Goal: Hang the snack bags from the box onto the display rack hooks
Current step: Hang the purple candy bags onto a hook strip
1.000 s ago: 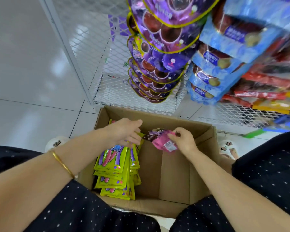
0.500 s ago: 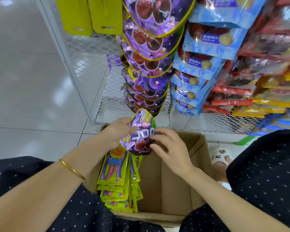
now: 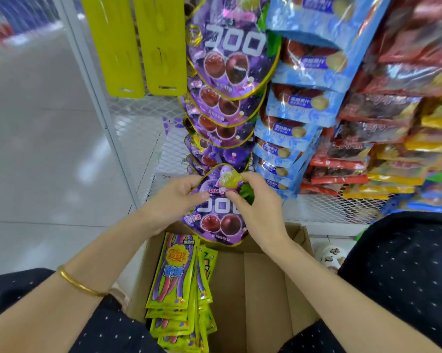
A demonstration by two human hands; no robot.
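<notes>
We held a purple bag of grape sweets (image 3: pixel 219 222) up over the far edge of the cardboard box (image 3: pixel 265 289), just below the column of matching purple bags (image 3: pixel 227 72) hanging on the wire rack (image 3: pixel 138 110). Our left hand (image 3: pixel 174 197) gripped the bag's upper left edge, thumb in front and fingers curled behind. Our right hand (image 3: pixel 260 212) pinched its top right part between thumb and forefinger. Along the box's left wall stood a stack of yellow-green packets (image 3: pixel 174 281). Right of the purple column hung blue bags (image 3: pixel 304 103), and further right red and yellow packs (image 3: pixel 393 110). Two yellow strips (image 3: pixel 138 47) hung to the left of the purple column. A gold bangle (image 3: pixel 77 284) sat on our left wrist.
</notes>
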